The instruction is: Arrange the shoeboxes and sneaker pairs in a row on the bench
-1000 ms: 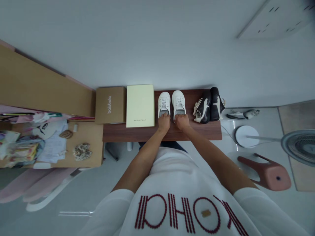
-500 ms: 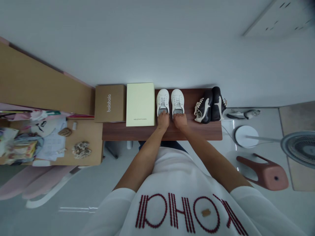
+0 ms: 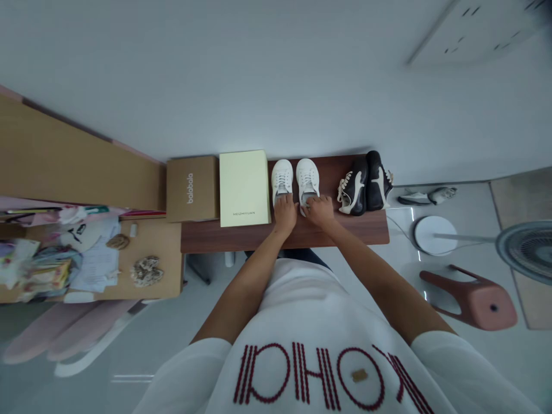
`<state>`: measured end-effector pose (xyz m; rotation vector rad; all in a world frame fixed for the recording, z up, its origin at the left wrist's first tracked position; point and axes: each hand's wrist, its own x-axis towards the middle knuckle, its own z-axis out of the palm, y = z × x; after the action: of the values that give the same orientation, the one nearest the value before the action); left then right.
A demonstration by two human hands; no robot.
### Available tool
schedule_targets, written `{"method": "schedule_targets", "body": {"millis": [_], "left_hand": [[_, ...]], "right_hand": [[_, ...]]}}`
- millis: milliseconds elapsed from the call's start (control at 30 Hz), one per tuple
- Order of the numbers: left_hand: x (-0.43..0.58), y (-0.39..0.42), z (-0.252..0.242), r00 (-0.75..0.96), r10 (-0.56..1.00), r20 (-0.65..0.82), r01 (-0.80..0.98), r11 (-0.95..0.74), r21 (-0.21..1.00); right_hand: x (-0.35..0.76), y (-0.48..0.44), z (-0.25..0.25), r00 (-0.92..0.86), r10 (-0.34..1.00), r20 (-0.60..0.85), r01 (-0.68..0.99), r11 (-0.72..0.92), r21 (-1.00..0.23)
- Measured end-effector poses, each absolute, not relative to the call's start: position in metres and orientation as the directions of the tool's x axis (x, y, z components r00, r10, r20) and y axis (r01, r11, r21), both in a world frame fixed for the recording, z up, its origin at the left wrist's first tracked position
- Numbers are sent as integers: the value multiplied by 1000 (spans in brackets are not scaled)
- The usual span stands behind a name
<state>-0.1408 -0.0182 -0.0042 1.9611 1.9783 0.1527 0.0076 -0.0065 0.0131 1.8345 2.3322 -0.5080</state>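
A pair of white lace-up sneakers stands side by side on a brown wooden bench, toes toward the wall. My left hand [image 3: 285, 214] lies over the heel of the left sneaker [image 3: 282, 174], fingers extended and thumb apart. At the heel of the right sneaker [image 3: 307, 174], my right hand [image 3: 319, 211] has its fingers spread, touching the heel's right side. Both heels are partly hidden under my hands. The wooden bench [image 3: 224, 237] runs beneath everything. To the left is a pale yellow shoebox [image 3: 244, 187] with its lid on.
A brown shoebox [image 3: 192, 188] sits left of the yellow one. Dark sneakers [image 3: 376, 183] with cream trim stand at the bench's right end. A cluttered desk [image 3: 166, 253] adjoins at left. On the right floor are a pink stool [image 3: 483, 302] and a standing fan [image 3: 528, 253].
My fingers have loosened from the sneaker heels and spread out, the right hand shifting slightly rightward. The sneakers keep their places on the bench. My view has tilted a little.
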Motion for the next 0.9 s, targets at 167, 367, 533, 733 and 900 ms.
{"method": "schedule_targets", "body": {"millis": [167, 367, 533, 733, 900], "left_hand": [[-103, -15, 3, 237, 969, -62, 852, -177, 492], [-35, -6, -3, 456, 861, -226, 664, -160, 731], [10, 6, -15, 416, 741, -526, 691, 118, 713], [39, 8, -21, 327, 715, -618, 784, 160, 599], [41, 12, -9, 348, 751, -560, 807, 63, 587]], "right_hand": [[64, -19, 9, -69, 994, -90, 952, 38, -303], [184, -21, -20, 452, 890, 53, 839, -404, -364], [245, -14, -44, 417, 846, -333, 707, -532, -466], [253, -8, -44, 329, 861, -389, 652, -505, -566], [250, -7, -36, 276, 892, -358, 747, -434, -504]]}}
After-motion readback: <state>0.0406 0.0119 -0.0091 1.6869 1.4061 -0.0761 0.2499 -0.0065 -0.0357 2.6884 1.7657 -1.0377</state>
